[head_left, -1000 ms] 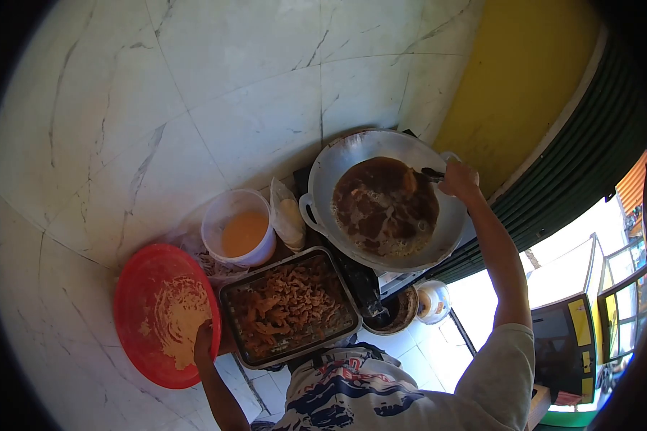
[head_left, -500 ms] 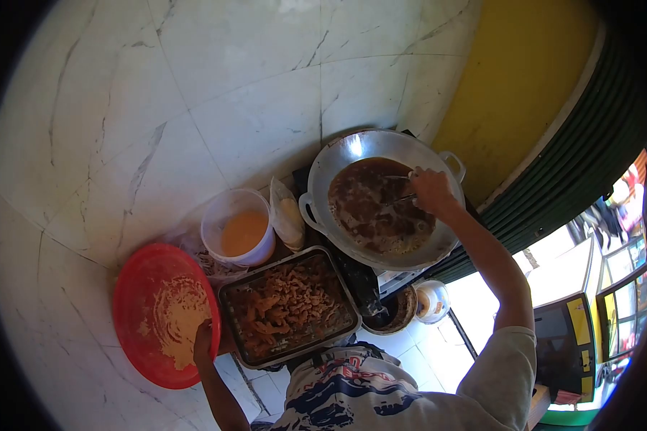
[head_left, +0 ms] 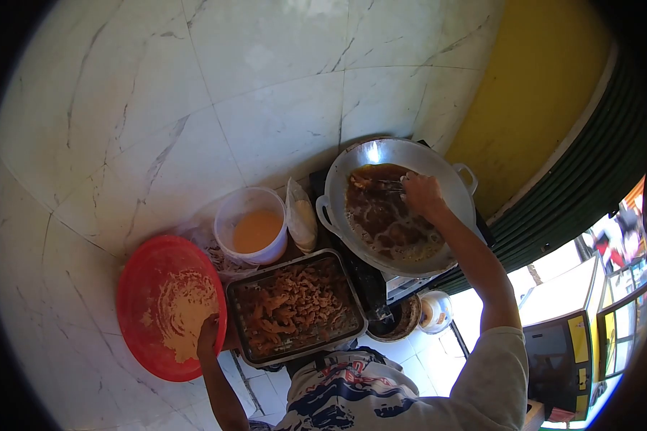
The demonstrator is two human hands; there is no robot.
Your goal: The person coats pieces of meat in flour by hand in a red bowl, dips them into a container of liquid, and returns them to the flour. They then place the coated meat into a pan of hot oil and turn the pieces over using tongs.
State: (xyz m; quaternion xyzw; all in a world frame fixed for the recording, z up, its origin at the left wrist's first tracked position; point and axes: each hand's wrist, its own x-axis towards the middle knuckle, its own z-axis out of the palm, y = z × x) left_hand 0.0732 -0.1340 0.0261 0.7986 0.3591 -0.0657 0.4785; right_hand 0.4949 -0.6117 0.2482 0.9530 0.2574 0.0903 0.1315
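Observation:
My right hand is closed around metal tongs above a large silver wok. Dark bubbling oil fills its middle, and the tips of the tongs reach a browned fried piece near the oil's far left side. My left hand grips the right rim of a red basin, its fingertips over the inside. Pale orange flour is spread in the basin. Between my hands, a metal tray holds a heap of fried brown pieces.
A translucent tub of orange batter stands against the tiled wall, beside a plastic bag with pale contents. Right of the tray are a dark-stained pot and a clear round container. The wok rests on a stove.
The tongs' two arms were apart in the oil; now they are closer together, at a browned piece near the far left side. My left hand stays at the basin's rim. The view has shifted slightly.

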